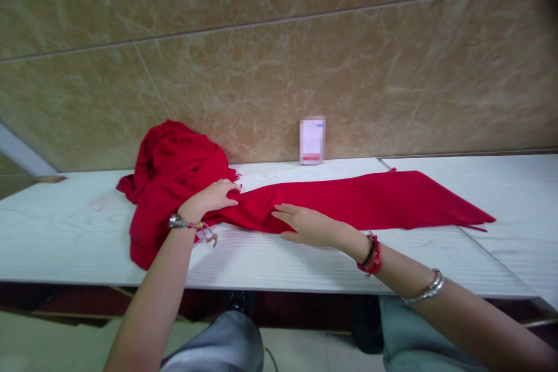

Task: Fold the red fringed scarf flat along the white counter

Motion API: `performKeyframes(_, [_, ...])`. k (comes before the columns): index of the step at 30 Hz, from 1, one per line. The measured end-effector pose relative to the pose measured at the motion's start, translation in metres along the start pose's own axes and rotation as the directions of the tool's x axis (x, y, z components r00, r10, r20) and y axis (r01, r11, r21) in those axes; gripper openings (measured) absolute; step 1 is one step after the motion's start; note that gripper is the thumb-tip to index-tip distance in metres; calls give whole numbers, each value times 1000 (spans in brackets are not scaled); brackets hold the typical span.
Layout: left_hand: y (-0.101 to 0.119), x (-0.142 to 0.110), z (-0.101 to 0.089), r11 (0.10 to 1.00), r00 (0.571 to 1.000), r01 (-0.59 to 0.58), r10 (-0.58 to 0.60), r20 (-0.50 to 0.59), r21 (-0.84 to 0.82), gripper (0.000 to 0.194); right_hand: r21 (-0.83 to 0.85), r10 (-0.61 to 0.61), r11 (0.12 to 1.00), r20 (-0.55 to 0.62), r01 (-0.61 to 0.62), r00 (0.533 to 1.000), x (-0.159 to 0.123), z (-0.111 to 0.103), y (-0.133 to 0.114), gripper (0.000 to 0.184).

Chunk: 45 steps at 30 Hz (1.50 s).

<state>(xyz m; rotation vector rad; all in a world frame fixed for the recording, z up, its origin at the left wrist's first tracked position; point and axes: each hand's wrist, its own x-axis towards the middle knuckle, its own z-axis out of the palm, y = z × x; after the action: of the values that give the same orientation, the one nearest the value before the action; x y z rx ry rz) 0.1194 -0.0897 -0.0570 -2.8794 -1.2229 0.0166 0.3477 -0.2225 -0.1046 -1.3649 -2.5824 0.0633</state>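
Observation:
A red scarf (357, 202) with a fringe lies along the white bench top. Its right part is spread in a long, smooth strip with a slanted, pointed end. Toward the left it narrows into a loose, bunched heap (174, 163). Where the strip meets the heap, my left hand (215, 195) curls its thumb and fingers around the gathered cloth. My right hand (305, 225) rests flat on the strip's near edge, fingers stretched out to the left and holding nothing.
A brown marble-look tiled wall (270, 87) rises behind the white bench top (261, 270). Against it stands a small pale card or box (312, 140), its face blurred. My knees (226, 337) are below the front edge, beside dark open space under the bench.

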Motion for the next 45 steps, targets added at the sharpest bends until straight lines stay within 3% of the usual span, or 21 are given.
performKeyframes(4, [-5, -18, -9, 998, 996, 44, -47, 82, 32, 51, -75, -30, 997, 30, 33, 999, 4, 2, -12, 30])
performKeyframes(7, [-4, -33, -17, 998, 996, 52, -53, 77, 22, 52, -86, -35, 996, 42, 38, 999, 6, 2, -11, 33])
performKeyframes(10, [7, -42, -21, 999, 997, -37, 37, 67, -11, 46, -54, 19, 998, 31, -18, 999, 10, 1, -6, 36])
performKeyframes(14, [26, -38, -10, 988, 982, -157, 155, 106, 3, 32, -40, 124, 992, -11, -124, 992, 17, -3, -2, 23])
performKeyframes(17, [30, -33, 1, 981, 983, -178, 173, 64, 72, 15, -45, 136, 990, 1, -136, 991, 21, -4, -1, 15])
performKeyframes(26, [16, -32, 3, 978, 985, -161, 168, -43, 131, 21, 62, 173, 983, -30, -171, 985, 22, -5, 10, 18])
performKeyframes(33, [19, -32, 3, 986, 984, -148, 154, -88, 71, 24, 93, 203, 977, -132, -192, 970, 41, -2, -19, 40])
performKeyframes(36, [19, -33, 2, 986, 980, -161, 164, -114, 34, 26, 67, 255, 966, -117, -249, 960, 53, -1, -27, 28])
performKeyframes(40, [15, -35, 4, 984, 977, -175, 171, -126, -19, 21, 120, 314, 945, -73, -304, 947, 60, 1, -20, 14])
performKeyframes(43, [9, -37, 6, 987, 980, -156, 159, -119, 33, 27, 155, 337, 933, -69, -324, 939, 59, 3, -12, 14])
performKeyframes(45, [4, -39, 6, 987, 980, -110, 127, -156, 116, 21, 142, 342, 933, -69, -330, 937, 58, 5, -11, 15])
